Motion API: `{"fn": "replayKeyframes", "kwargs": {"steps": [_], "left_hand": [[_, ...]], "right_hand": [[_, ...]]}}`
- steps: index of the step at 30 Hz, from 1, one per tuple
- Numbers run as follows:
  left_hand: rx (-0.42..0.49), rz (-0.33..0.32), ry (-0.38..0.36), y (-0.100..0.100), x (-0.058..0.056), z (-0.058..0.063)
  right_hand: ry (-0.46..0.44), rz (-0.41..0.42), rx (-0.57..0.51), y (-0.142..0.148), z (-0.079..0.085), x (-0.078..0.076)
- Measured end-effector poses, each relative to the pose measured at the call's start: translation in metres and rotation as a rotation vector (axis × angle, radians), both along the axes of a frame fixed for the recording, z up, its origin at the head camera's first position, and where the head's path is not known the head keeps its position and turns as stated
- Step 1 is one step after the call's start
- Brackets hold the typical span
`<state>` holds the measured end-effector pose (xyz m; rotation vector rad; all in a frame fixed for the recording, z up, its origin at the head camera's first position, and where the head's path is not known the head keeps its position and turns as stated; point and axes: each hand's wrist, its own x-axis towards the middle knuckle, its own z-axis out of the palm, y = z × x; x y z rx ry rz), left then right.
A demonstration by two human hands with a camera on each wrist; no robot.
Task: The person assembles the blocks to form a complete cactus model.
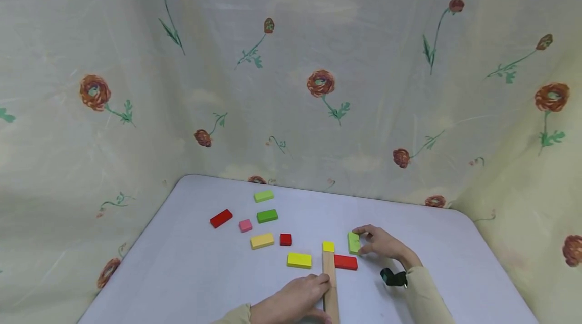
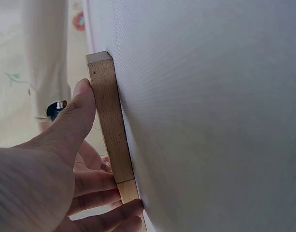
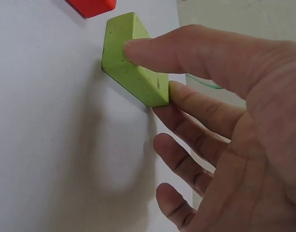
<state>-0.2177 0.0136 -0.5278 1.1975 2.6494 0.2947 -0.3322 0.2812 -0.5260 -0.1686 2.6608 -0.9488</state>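
My right hand [image 1: 381, 243] pinches a light green block [image 1: 353, 243] lengthwise, with the thumb at the near end and the index finger at the far end. In the right wrist view the light green block [image 3: 133, 67] stands on edge on the white surface; the other fingers hang beside it. My left hand [image 1: 295, 297] lies against the left side of a row of plain wooden blocks [image 1: 332, 293], fingers and thumb spread along it. The left wrist view shows a seam between two wooden blocks [image 2: 111, 121]. A yellow block [image 1: 328, 246] caps the row's far end; a red block [image 1: 346, 262] lies against its right side.
Left of the row lie a yellow block [image 1: 299, 260], a small red block [image 1: 285, 239], a pale yellow block [image 1: 262, 241], a pink block [image 1: 245, 225], a green block [image 1: 267, 216] and others. Flowered cloth [image 1: 291, 86] surrounds the white table [image 1: 182, 263].
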Motion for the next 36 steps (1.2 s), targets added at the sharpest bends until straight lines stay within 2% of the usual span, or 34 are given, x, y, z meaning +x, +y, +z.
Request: {"fn": "replayKeyframes", "kwargs": {"steps": [7, 20, 36], "left_hand": [[0.002, 0.004, -0.005, -0.0002, -0.0001, -0.0002], [0.009, -0.005, 0.05, 0.0001, 0.0015, -0.0012], [-0.005, 0.012, 0.021, 0.002, 0.0021, 0.0001]], "right_hand": [[-0.008, 0.008, 0.01, -0.0014, 0.0037, 0.0025], [-0.033, 0.012, -0.012, 0.0007, 0.0001, 0.0033], [-0.032, 0.048, -0.053, -0.0009, -0.0005, 0.0081]]}}
